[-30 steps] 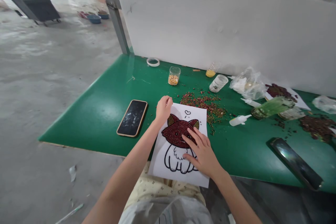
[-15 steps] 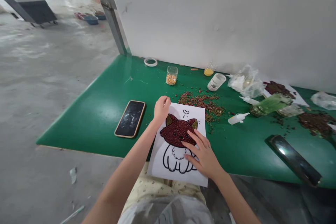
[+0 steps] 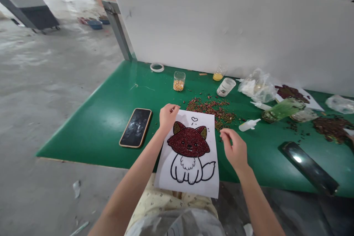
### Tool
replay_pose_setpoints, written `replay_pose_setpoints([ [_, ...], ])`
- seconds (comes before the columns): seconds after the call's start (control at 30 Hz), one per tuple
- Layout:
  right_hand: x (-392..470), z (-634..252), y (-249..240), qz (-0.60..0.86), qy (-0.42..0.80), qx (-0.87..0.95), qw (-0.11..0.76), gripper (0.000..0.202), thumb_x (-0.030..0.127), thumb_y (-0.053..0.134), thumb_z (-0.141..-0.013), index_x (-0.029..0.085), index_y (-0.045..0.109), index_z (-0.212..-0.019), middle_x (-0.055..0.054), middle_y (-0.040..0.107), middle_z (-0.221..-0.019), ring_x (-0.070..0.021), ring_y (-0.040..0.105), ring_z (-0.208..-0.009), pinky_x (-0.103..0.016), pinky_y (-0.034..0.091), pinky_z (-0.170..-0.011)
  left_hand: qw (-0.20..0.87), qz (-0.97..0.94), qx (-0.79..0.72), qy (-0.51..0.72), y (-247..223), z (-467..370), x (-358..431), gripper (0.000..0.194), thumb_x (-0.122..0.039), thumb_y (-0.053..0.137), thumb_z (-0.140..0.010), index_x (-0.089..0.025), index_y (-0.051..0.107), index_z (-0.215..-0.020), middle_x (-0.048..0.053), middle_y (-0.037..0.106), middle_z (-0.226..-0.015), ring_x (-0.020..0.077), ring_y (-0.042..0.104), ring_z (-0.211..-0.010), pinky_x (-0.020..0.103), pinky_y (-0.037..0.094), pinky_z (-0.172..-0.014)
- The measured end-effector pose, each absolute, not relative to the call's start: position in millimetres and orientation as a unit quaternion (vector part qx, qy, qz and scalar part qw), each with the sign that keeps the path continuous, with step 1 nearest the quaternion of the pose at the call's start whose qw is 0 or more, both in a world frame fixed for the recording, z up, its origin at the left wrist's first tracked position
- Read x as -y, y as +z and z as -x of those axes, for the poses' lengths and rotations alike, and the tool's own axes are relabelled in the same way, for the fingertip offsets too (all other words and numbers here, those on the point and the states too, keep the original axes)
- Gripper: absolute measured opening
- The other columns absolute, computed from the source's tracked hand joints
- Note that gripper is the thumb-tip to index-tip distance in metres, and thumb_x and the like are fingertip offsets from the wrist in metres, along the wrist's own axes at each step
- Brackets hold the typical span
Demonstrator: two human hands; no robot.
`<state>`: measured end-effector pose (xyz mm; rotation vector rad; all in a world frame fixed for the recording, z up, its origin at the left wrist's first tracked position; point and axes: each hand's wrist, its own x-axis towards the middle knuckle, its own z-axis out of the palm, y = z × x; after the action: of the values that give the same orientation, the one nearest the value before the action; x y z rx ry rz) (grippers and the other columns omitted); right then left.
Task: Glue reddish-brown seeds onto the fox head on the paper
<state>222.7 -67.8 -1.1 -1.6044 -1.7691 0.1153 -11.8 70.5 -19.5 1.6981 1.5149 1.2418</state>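
Note:
A white sheet (image 3: 166, 169) with a cartoon fox drawing lies at the table's front edge and overhangs it. Dark red grains fill the fox's head, and greenish ones its ears; body and tail are plain white. My left hand (image 3: 168, 118) is closed on the sheet's top left corner. Off the sheet's right side, my right hand (image 3: 234, 148) has its fingers curled together near loose seeds; whatever is between the fingertips is too small to make out. Red and green seeds (image 3: 211, 108) are scattered behind the sheet.
On the green table (image 3: 96, 118) are a phone (image 3: 136, 128), a cup of corn kernels (image 3: 179, 82), a tape roll (image 3: 157, 68), a clear cup (image 3: 226, 87), a glue bottle (image 3: 249, 125), a green bottle (image 3: 284, 110) and a dark glossy object (image 3: 308, 167). A white partition (image 3: 207, 25) rises behind.
My right hand has left the fox's face, moved right off the sheet, and its spread fingers have curled together. The tail is now visible. My left hand remains at the corner.

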Motion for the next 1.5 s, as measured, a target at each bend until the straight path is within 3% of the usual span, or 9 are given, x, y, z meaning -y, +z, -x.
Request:
replay_pose_setpoints([
  [0.1,37.9,-234.1,5.2,0.625,0.052,0.698,0.344,0.022,0.024,0.038,-0.092,0.02,0.059,-0.097,-0.006,0.065,-0.091,-0.019,0.06,-0.083,-0.03,0.045,-0.074,0.252,-0.618,-0.574,0.475,-19.7,13.1,-71.3,0.023,-0.03,0.055,-0.079,-0.018,0.067,-0.064,0.001,0.06,-0.062,0.0126,0.052,-0.06,0.026,0.035,-0.057],
  [0.4,-69.1,-236.8,1.4,0.668,0.023,0.713,0.211,0.009,0.02,0.055,-0.083,0.022,0.064,-0.081,-0.005,0.061,-0.091,-0.0215,0.054,-0.09,-0.029,0.04,-0.069,0.257,-0.585,-0.607,0.472,-19.7,15.2,-70.7,0.025,-0.035,0.072,-0.066,-0.018,0.059,-0.054,-0.002,0.058,-0.057,0.0105,0.048,-0.054,0.025,0.033,-0.053],
  [0.73,-104.7,-213.9,-6.7,0.638,-0.008,0.767,0.068,0.012,0.018,0.056,-0.084,0.021,0.064,-0.075,-0.008,0.058,-0.088,-0.0222,0.05,-0.086,-0.029,0.033,-0.063,0.276,-0.573,-0.578,0.512,-11.7,15.7,-68.3,0.038,-0.044,0.051,-0.084,-0.017,0.065,-0.062,0.0,0.058,-0.057,0.011,0.05,-0.055,0.025,0.033,-0.056],
  [0.9,-93.4,-218.3,2.2,0.667,-0.004,0.725,0.171,0.016,0.018,0.046,-0.086,0.02,0.062,-0.083,-0.008,0.061,-0.088,-0.0214,0.052,-0.083,-0.03,0.035,-0.067,0.27,-0.571,-0.584,0.51,-9.0,15.8,-66.3,0.042,-0.041,0.048,-0.087,-0.018,0.051,-0.052,-0.002,0.047,-0.051,0.0105,0.045,-0.053,0.026,0.032,-0.055],
  [1.07,-37.4,-236.3,18.1,0.659,-0.138,0.655,0.343,0.019,0.028,0.046,-0.087,0.021,0.064,-0.09,-0.009,0.062,-0.104,-0.0269,0.051,-0.105,-0.043,0.032,-0.092,0.236,-0.584,-0.57,0.528,-7.7,17.1,-65.8,0.046,-0.037,0.043,-0.09,-0.019,0.036,-0.048,0.0,0.043,-0.059,0.0119,0.046,-0.061,0.027,0.037,-0.062],
  [1.2,20.3,-269.5,12.7,0.664,-0.224,0.568,0.432,0.023,0.03,0.042,-0.088,0.021,0.063,-0.084,-0.01,0.063,-0.099,-0.0284,0.055,-0.102,-0.049,0.031,-0.094,0.223,-0.561,-0.577,0.549,-14.5,16.8,-69.5,0.031,-0.028,0.039,-0.092,-0.02,0.042,-0.062,0.002,0.047,-0.073,0.0135,0.049,-0.074,0.027,0.04,-0.07],
  [1.3,50.2,-300.3,-5.1,0.688,-0.227,0.513,0.461,0.023,0.033,0.045,-0.085,0.019,0.062,-0.094,-0.013,0.061,-0.102,-0.0312,0.052,-0.106,-0.051,0.032,-0.094,0.247,-0.543,-0.578,0.557,-21.3,16.5,-72.1,0.008,-0.016,0.046,-0.084,-0.02,0.049,-0.09,0.004,0.05,-0.097,0.0119,0.051,-0.077,0.025,0.041,-0.068],
  [1.4,62.7,-326.0,-28.4,0.725,-0.154,0.486,0.462,0.055,0.044,0.058,-0.075,0.016,0.05,-0.12,-0.016,0.053,-0.12,-0.0325,0.047,-0.114,-0.049,0.036,-0.092,0.252,-0.551,-0.577,0.548,-22.6,17.1,-72.6,0.03,-0.011,0.053,-0.077,-0.021,0.049,-0.105,0.007,0.048,-0.111,0.0129,0.053,-0.083,0.026,0.042,-0.067],
  [1.5,58.8,-340.4,-46.4,0.767,-0.053,0.483,0.418,0.077,0.057,0.065,-0.063,0.014,0.046,-0.125,-0.017,0.053,-0.121,-0.0334,0.047,-0.113,-0.051,0.034,-0.094,0.195,-0.588,-0.586,0.522,-18.4,18.1,-72.3,0.008,-0.021,0.056,-0.08,-0.021,0.061,-0.086,0.005,0.056,-0.099,0.0179,0.051,-0.093,0.032,0.038,-0.083],
])
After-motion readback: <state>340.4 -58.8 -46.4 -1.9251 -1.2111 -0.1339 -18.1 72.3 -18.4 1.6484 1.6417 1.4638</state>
